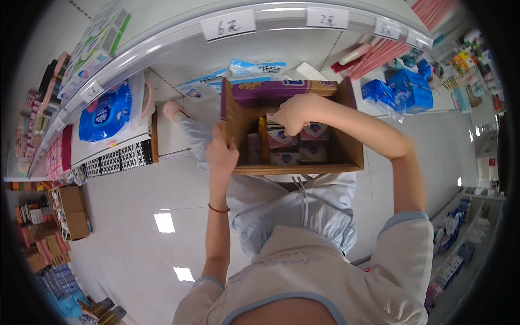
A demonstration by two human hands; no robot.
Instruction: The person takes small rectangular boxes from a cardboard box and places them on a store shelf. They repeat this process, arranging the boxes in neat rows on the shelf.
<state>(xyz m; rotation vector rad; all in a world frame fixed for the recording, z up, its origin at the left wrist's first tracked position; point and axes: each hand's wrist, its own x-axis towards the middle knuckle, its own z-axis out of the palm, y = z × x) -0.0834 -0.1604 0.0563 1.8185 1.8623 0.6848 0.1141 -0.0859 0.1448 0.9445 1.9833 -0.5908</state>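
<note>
In front of me an open cardboard box [298,168], purple on its outer side, rests at my lap. My left hand [222,152] grips its left wall near the front corner. Over the inside of the box hangs my right hand [298,113], fingers bent downward. Its fingertips are near several small boxes [283,138] with pink and white faces; whether it holds one is hidden. Left of these stand a yellow-orange pack [265,140] and a pinkish cylindrical item [254,148].
A shelf edge [280,20] with price tags curves above the box. Blue wipes packs [105,111] sit on the left shelf, blue packages [410,89] to the right. Blue-and-white packets [258,67] lie behind the box. An open carton [73,213] stands farther left.
</note>
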